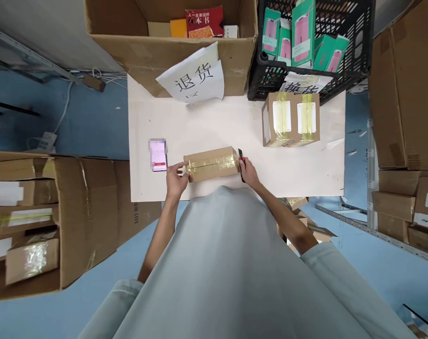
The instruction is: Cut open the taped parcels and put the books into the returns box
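Note:
A long brown carton (212,164) with clear tape along its top lies on the white table near its front edge. My left hand (177,177) grips the carton's left end between thumb and fingers. In my right hand (248,170), at the carton's right end, is a black and red box cutter (240,154), its tip pointing away from me. A phone (158,155) with a lit screen lies left of the carton. Two taped brown boxes with labels (281,122) (306,117) stand side by side farther back on the right.
At the back stand a large open carton (235,63) holding books and a black crate (355,56) of green and pink boxes. Paper signs hang on both. Boxes fill a big carton (90,212) at left and a shelf (370,160) at right.

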`<state>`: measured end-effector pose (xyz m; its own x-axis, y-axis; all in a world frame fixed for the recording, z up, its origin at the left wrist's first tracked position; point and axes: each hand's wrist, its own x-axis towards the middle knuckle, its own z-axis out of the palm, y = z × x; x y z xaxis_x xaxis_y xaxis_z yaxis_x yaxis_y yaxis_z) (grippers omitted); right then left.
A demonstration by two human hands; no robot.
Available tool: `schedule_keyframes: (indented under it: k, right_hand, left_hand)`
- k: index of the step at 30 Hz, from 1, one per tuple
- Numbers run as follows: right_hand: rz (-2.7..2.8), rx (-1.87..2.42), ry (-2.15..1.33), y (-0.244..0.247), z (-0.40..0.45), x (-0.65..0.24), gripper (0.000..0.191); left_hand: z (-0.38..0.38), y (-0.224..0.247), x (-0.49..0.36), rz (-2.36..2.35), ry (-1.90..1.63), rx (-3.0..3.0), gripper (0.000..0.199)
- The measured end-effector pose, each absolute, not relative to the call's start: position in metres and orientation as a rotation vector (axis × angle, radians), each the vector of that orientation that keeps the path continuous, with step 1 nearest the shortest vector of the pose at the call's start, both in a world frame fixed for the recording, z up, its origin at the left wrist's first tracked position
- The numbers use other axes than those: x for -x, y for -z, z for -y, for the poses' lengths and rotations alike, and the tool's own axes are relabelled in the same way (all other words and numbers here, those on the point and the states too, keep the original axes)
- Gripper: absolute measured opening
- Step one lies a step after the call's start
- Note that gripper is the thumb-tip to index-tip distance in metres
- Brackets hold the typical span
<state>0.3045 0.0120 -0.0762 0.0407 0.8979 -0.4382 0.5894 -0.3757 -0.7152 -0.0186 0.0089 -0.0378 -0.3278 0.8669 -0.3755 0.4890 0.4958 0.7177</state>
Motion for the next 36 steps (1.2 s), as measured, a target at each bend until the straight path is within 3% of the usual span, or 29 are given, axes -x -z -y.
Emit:
schedule_keyframes:
  k: [8,12,16,21,24,29,36]
  right_hand:
    - [1.472,1.81,-1.324,0.041,-0.019,-0.29,0.04]
    - [1.652,1.827,-1.118,-0.008,-0.023,-0.295,0.046]
    - [1.92,1.845,-0.827,-0.046,-0.035,-0.309,0.051]
    - [2.062,1.985,-0.572,-0.068,-0.033,-0.311,0.057]
    - [2.123,2.0,-0.657,-0.08,-0.021,-0.305,0.054]
    - [2.236,2.015,-0.944,-0.093,-0.003,-0.286,0.044]
    - [2.269,1.978,-1.219,-0.099,-0.004,-0.256,0.057]
  left_hand:
    - [0.001,0.042,0.033,-2.039,-0.611,-1.188,0.05]
    - [0.004,0.053,-0.004,-1.854,-0.646,-1.158,0.054]
    - [0.006,0.065,-0.054,-1.582,-0.639,-1.003,0.046]
    - [0.005,0.056,-0.064,-1.662,-0.758,-0.997,0.037]
    - [-0.01,0.03,-0.052,-1.623,-0.931,-1.13,0.045]
    - [-0.051,-0.006,-0.043,-1.46,-0.835,-1.308,0.039]
    - [-0.068,-0.003,-0.036,-1.4,-0.787,-1.255,0.035]
